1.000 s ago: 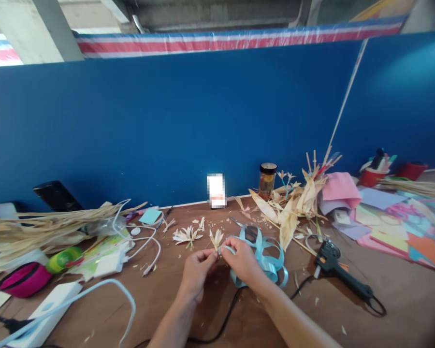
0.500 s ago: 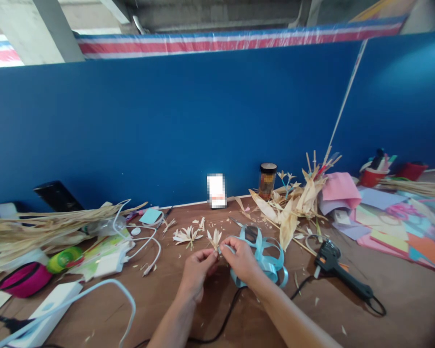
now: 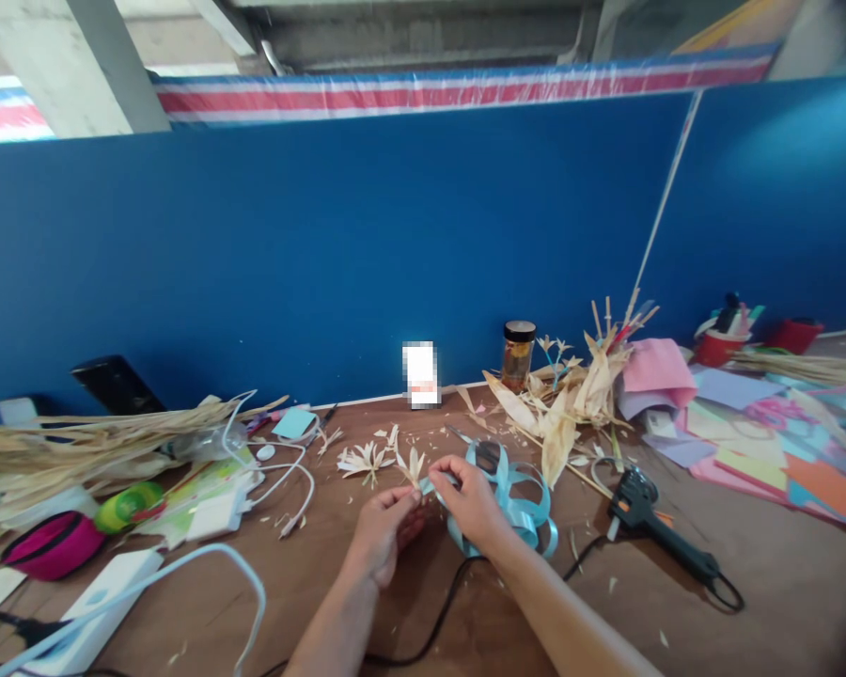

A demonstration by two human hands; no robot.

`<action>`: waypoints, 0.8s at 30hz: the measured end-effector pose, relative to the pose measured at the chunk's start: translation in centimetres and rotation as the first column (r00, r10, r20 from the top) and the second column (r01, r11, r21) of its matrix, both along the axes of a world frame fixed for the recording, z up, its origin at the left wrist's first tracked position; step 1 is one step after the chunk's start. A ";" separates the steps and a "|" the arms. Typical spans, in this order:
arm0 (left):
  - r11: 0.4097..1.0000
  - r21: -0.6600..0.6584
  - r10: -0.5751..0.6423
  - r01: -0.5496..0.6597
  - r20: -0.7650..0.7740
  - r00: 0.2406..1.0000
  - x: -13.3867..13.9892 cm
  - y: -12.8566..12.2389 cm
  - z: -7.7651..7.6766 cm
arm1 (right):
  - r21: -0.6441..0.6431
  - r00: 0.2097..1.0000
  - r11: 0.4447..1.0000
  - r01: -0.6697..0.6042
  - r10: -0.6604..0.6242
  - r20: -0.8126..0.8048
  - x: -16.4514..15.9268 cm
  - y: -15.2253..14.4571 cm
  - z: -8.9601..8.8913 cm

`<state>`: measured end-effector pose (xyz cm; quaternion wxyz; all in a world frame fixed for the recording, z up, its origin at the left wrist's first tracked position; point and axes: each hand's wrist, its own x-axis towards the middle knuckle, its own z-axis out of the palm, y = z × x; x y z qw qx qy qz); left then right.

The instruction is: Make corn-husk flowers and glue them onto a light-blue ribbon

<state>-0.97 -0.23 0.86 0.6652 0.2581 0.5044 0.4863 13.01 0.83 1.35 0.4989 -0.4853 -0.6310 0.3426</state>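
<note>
My left hand (image 3: 389, 527) pinches the base of a small flower of dried husk (image 3: 412, 464), its pale petals pointing up. Close on its right, my right hand (image 3: 463, 494) is closed on the end of a light blue ribbon (image 3: 429, 483), which meets the flower's base. The rest of the ribbon lies in loose loops (image 3: 532, 512) behind and right of that hand, partly over a pair of scissors (image 3: 489, 456). Just left of the held flower, a cluster of similar husk flowers (image 3: 367, 459) rests on the brown table.
A black glue gun (image 3: 659, 527) lies at right, its cord running under my arms. Behind it are dried husks (image 3: 560, 432), a lidded jar (image 3: 518, 355) and coloured paper (image 3: 747, 470). On the left are husk strips (image 3: 113, 432), white cables and a power strip (image 3: 91, 611). A blue panel (image 3: 324, 244) stands behind.
The held flower has tipped slightly left. My right hand has drawn a little away from my left, so more ribbon shows between them. The camera view has shifted slightly.
</note>
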 end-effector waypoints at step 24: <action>0.995 0.098 -0.035 0.036 -0.019 0.999 -0.3 -0.1 -0.4 | 0.078 0.989 0.996 0.039 -0.049 0.140 3.7 -3.1 4.6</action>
